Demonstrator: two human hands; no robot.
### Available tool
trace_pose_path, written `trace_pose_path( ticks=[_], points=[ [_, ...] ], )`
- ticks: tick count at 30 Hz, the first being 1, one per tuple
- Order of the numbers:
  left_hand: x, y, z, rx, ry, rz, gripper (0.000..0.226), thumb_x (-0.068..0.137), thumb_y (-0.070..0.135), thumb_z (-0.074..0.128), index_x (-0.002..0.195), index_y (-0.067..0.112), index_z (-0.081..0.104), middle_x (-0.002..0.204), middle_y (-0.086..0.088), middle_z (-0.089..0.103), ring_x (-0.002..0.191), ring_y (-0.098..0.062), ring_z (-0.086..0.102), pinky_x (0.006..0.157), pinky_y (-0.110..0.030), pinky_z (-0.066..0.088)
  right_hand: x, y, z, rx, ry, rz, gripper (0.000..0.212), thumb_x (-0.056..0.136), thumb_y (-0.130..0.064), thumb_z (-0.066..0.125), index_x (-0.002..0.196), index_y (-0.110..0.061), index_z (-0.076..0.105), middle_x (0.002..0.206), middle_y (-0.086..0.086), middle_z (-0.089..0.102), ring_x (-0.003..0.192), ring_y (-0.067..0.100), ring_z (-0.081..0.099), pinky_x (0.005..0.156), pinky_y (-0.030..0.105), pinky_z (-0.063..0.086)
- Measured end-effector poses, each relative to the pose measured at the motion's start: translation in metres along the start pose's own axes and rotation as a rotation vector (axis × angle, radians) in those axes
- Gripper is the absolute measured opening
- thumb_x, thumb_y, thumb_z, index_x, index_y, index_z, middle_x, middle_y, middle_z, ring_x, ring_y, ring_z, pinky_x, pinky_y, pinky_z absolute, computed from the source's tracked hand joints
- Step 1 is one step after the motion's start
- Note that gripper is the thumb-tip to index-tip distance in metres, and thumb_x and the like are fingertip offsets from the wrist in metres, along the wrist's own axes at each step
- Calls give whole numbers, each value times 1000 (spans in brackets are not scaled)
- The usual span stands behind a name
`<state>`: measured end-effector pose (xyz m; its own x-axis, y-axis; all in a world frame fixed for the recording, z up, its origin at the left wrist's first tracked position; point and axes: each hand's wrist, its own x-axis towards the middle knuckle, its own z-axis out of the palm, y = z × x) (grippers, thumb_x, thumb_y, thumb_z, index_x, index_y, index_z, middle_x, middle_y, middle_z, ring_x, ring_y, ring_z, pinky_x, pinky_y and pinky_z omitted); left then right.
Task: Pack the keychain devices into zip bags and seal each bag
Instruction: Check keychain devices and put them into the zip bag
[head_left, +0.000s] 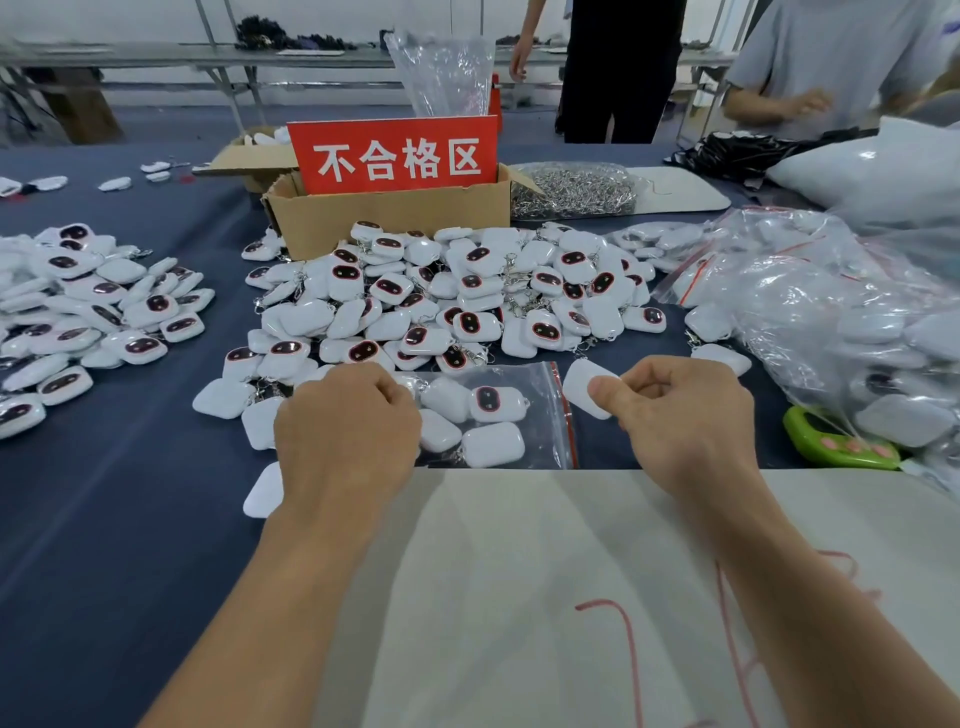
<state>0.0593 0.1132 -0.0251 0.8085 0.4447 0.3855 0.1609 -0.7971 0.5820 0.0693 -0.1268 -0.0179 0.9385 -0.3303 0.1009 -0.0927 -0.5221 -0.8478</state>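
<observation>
While filling floppy zip bag (545, 382), mouth at 3 o'clock | pinching light, slick keychain device (582, 385) edgewise in right grip (685, 415) | curled left grip (345, 421) at 9 o'clock, cannot tell hold

1. Two hands are counted: left hand (347, 415), right hand (685, 410).
2. One bag (545, 415) is seen, four devices (496, 402) visible inside.
3. One device (584, 384) is held at 3 o'clock of it.
4. Two boxes (395, 218) and one sign (395, 156) are counted at 12 o'clock.
</observation>
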Motion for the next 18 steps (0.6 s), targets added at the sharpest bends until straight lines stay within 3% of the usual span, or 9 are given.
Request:
trace_pose_path(
  ticks=[2, 4, 6, 9, 12, 16, 18],
  points=[
    [-1, 1, 1, -43, 20, -7, 22, 89, 17, 56, 76, 25, 70, 60, 9, 60, 58, -16, 47, 59, -30, 30, 0, 0, 1, 5, 10, 4, 31, 80, -42, 84, 61, -22, 70, 55, -8, 63, 48, 1, 50, 46, 12, 38],
    [-3, 3, 1, -179, 78, 57, 23, 89, 14, 60, 96, 27, 77, 57, 11, 59, 59, -20, 51, 66, -27, 36, 1, 0, 2, 3, 25, 1, 33, 80, -40, 83, 59, -20, 68, 48, -12, 58, 47, -1, 50, 49, 7, 38],
    [-8, 6, 3, -190, 8, 176, 33, 89, 14, 60, 113, 29, 78, 57, 7, 62, 61, -23, 55, 71, -29, 44, 1, 0, 2, 5, 33, 0, 33, 81, -39, 83, 59, -19, 68, 45, -15, 55, 47, -2, 50, 51, 6, 38],
    [-9, 9, 6, -76, -104, 256, 41, 90, 23, 53, 123, 29, 75, 79, -1, 77, 74, -32, 64, 77, -37, 52, 2, 1, 2, 8, 36, -2, 34, 80, -40, 83, 59, -19, 68, 44, -15, 55, 46, -2, 50, 51, 6, 38],
    [-11, 13, 9, -71, -167, 331, 50, 89, 33, 44, 135, 38, 63, 92, 5, 78, 81, -27, 67, 76, -37, 50, 2, 1, 2, 20, 44, -5, 32, 80, -42, 83, 60, -21, 69, 45, -14, 56, 46, -1, 50, 50, 6, 38],
    [-10, 14, 16, -35, -231, 315, 30, 97, 33, 54, 125, 37, 67, 97, 6, 77, 93, -26, 69, 83, -40, 51, 2, 2, 3, -12, 20, 4, 30, 80, -43, 82, 62, -23, 69, 48, -12, 57, 47, 2, 50, 46, 13, 36],
    [-14, 22, 16, -132, -204, 282, 30, 96, 45, 55, 122, 40, 69, 97, 12, 77, 92, -19, 70, 86, -38, 51, 3, 4, 3, -38, 23, 31, 32, 82, -43, 80, 62, -21, 69, 49, -11, 59, 51, 6, 52, 53, 24, 40]
  ],
)
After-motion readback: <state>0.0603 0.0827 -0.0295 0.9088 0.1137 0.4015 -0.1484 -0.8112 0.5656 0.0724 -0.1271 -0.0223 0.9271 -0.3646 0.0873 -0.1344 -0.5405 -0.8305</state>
